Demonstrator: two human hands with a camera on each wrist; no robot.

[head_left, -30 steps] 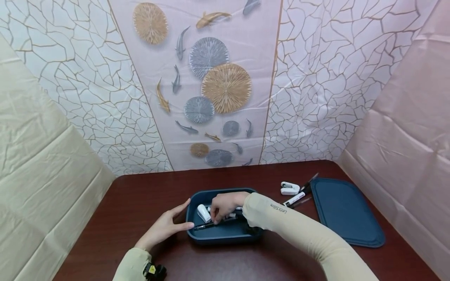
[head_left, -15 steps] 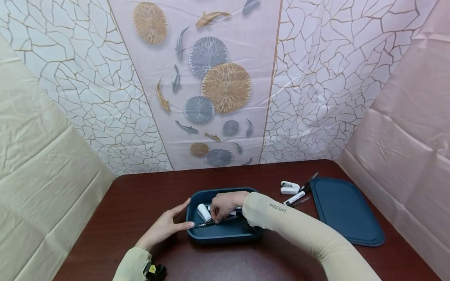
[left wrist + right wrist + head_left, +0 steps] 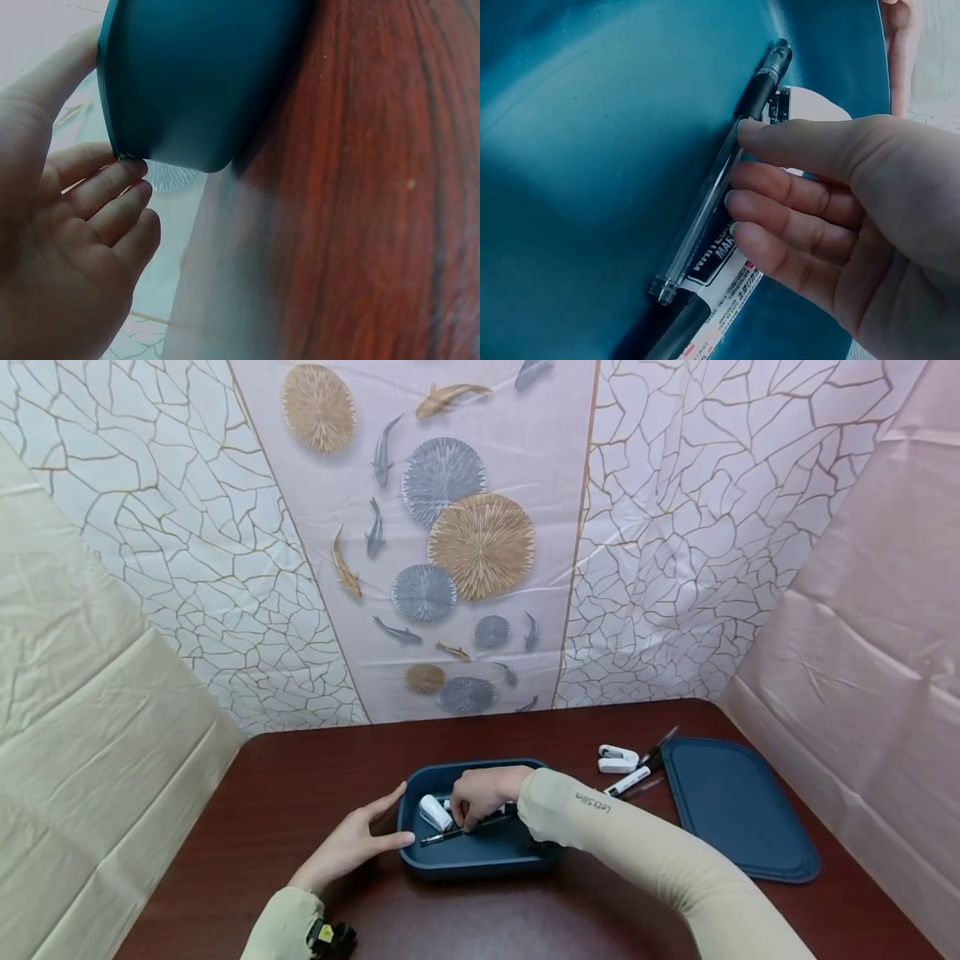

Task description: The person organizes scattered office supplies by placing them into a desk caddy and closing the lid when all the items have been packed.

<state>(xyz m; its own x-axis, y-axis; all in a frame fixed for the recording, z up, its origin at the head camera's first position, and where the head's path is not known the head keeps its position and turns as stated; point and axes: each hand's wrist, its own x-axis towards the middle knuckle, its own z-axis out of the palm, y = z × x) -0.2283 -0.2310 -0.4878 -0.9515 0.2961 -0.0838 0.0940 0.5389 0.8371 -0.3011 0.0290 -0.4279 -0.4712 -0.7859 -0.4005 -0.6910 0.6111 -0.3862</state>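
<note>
A dark blue rectangular box (image 3: 480, 865) sits on the table, its inside facing up. My right hand (image 3: 477, 795) reaches into it and pinches a clear-barrelled pen with black parts (image 3: 714, 184) between thumb and fingertips. Right beside the pen lies a white whiteboard marker (image 3: 724, 296) with a black cap. A small white stapler (image 3: 435, 812) lies toward the box's left end, partly behind the fingers in the right wrist view. At that end my left hand (image 3: 348, 847) rests against the box, thumb and index finger spread, fingertips right at the rim.
Right of the box, a dark blue lid (image 3: 738, 810) lies flat on the table. Between them are another white stapler (image 3: 618, 761), a second white marker (image 3: 628, 782) and a pen (image 3: 663, 743). My right sleeve (image 3: 637, 852) crosses over the box's right end. A patterned cloth hangs behind the table.
The pen has shifted slightly to the right and away from me inside the box, with my right hand on it. My left hand has stayed in place.
</note>
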